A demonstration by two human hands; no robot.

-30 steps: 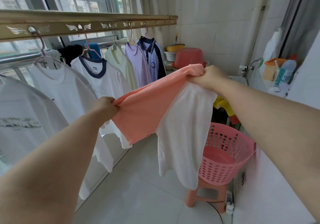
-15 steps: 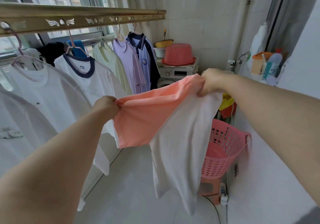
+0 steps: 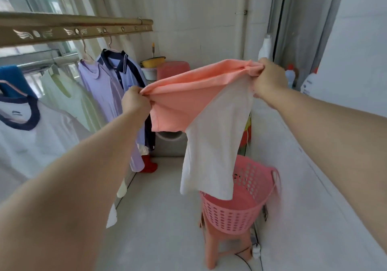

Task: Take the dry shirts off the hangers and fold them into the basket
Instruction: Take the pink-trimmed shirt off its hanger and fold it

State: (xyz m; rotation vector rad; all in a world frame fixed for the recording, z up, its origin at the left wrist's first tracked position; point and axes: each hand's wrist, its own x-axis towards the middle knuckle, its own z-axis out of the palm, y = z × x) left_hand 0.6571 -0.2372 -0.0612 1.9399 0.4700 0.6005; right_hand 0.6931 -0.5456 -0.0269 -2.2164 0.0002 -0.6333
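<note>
At your far left, a flat gold metal drying rail [image 3: 73, 30] pierced with round holes and wing-shaped cut-outs runs along the window. At least four shirts hang under it, all soft knit: a white tee with a navy ribbed collar [image 3: 31, 136], a pale green shirt [image 3: 69, 101], a lilac shirt [image 3: 104, 95] and a striped polo with a navy collar [image 3: 120, 67]. Only two thin hanger hooks show plainly, above the lilac shirt and the polo.

Your left hand [image 3: 135, 103] is a closed fist, bunching one edge of the peach-and-white shirt [image 3: 188, 97]. That shirt is off its hanger and stretched in the air between your two hands. Its peach part is pulled into a taut, creased band, and its white part droops in one long smooth panel. Your right hand [image 3: 269, 80] is curled tight too, pinching the gathered peach cloth at the other end, a little higher than the left.

The white hem hangs in front of the back rim of the one pink plastic basket [image 3: 230, 216]. You cannot tell whether they touch. The basket is round, its wall punched with rows of oval holes, and it stands on one peach plastic stool [image 3: 211, 249] on the pale tiled floor.
</note>
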